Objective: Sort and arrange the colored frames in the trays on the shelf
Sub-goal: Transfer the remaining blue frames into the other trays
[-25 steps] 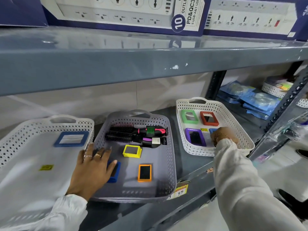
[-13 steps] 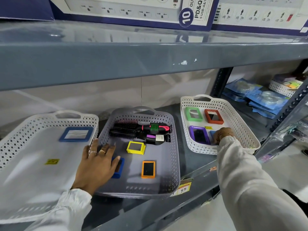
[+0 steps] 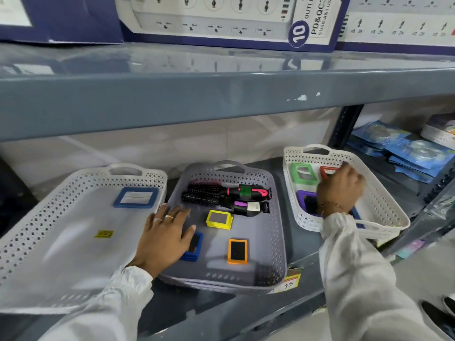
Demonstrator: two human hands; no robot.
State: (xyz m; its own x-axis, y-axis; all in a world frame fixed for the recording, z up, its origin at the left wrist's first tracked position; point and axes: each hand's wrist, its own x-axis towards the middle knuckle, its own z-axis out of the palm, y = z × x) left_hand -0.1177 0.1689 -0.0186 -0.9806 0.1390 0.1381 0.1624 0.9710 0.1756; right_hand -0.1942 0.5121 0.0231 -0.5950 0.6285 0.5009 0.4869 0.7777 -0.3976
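Observation:
Three trays stand on the shelf. The left white tray (image 3: 49, 205) holds one large blue frame (image 3: 136, 197). In the grey middle tray (image 3: 275, 242) lie a yellow frame (image 3: 219, 219), an orange frame (image 3: 237, 251) and a small blue frame (image 3: 195, 247). My left hand (image 3: 165, 235) lies flat over that tray's left rim, fingers spread, thumb against the small blue frame. The right white tray (image 3: 384, 205) holds a green frame (image 3: 301, 174), a purple frame (image 3: 305, 200) and a red frame (image 3: 328, 171). My right hand (image 3: 339, 190) is blurred, with its fingertips over the red frame. A blue frame (image 3: 357, 215) peeks out beside that wrist.
Two hair brushes (image 3: 221, 193) lie across the back of the grey tray. The upper shelf edge (image 3: 221, 104) hangs low above the trays, with power-strip boxes (image 3: 234, 18) on top. Blue packets (image 3: 413, 156) are stacked at the right, behind a shelf post (image 3: 344, 126). A price tag (image 3: 288, 283) hangs at the shelf front.
My right hand has moved from the near corner of the right tray, by the blue frame, to the far side over the red frame. My left hand has stayed put.

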